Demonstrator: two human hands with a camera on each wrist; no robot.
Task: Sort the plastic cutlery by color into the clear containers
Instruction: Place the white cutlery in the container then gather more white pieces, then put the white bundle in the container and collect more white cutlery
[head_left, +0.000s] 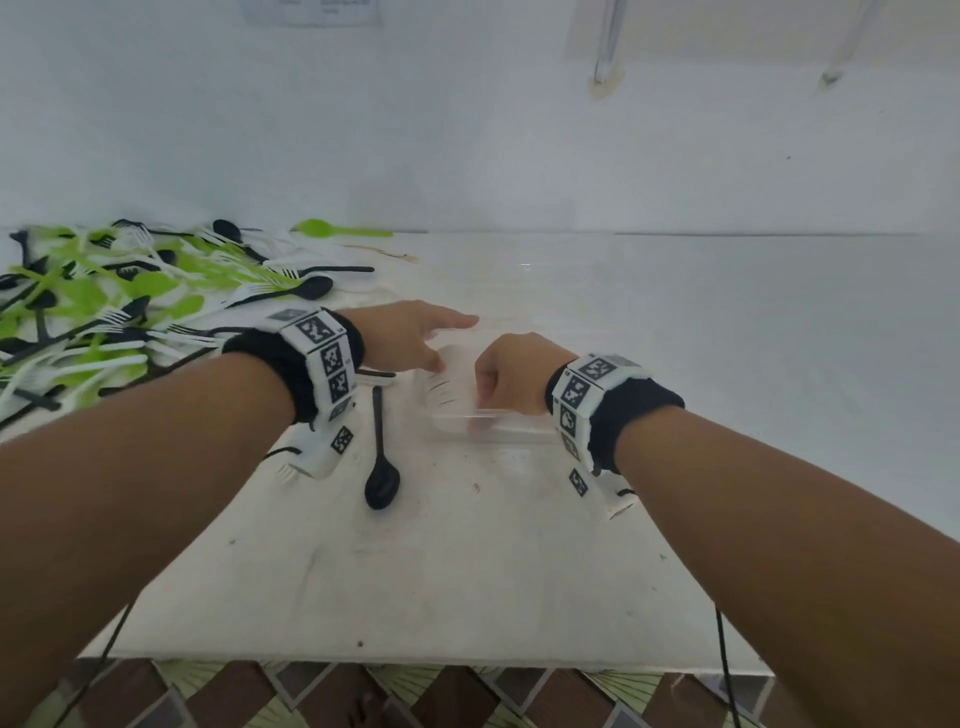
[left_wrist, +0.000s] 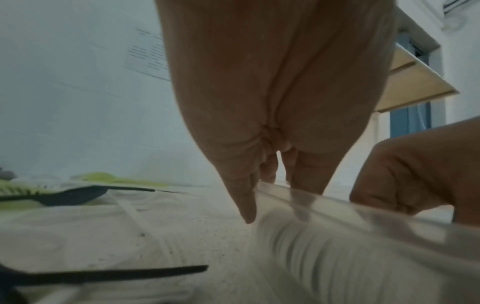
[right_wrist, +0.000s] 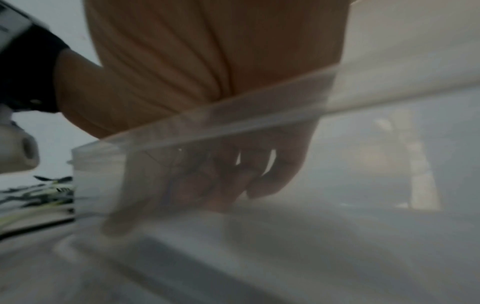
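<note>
The fingers (right_wrist: 259, 174) of the right hand (head_left: 511, 374) curl down over the near rim of the clear container (head_left: 488, 423) and reach inside it; in the right wrist view they show through the see-through wall, blurred. This hand grasps the container's near edge. The thumb is not clearly visible.

The fingers (left_wrist: 245, 197) of the left hand (head_left: 410, 338) point downward, close together and fairly straight. In the left wrist view one fingertip lies against the outside of the container's left end, while the others sit behind the rim. The fingers look extended rather than clenched; whether they pinch the wall cannot be told from these blurred views.

The container sits at the centre of the head view, on the white table (head_left: 467, 571), between the two hands. It appears empty, though the wall is faint and blurred.

A black spoon (head_left: 381, 467) lies on the table just left of the container, bowl toward the lower edge of the frame. The pile of cutlery (head_left: 104, 312), green, white and black pieces mixed together, fills the left middle of the head view, apart from the container. A single green spoon (head_left: 337, 228) lies at the pile's upper right, near the wall.

Both wrists carry black bands with white marker blocks (head_left: 332, 364).
</note>
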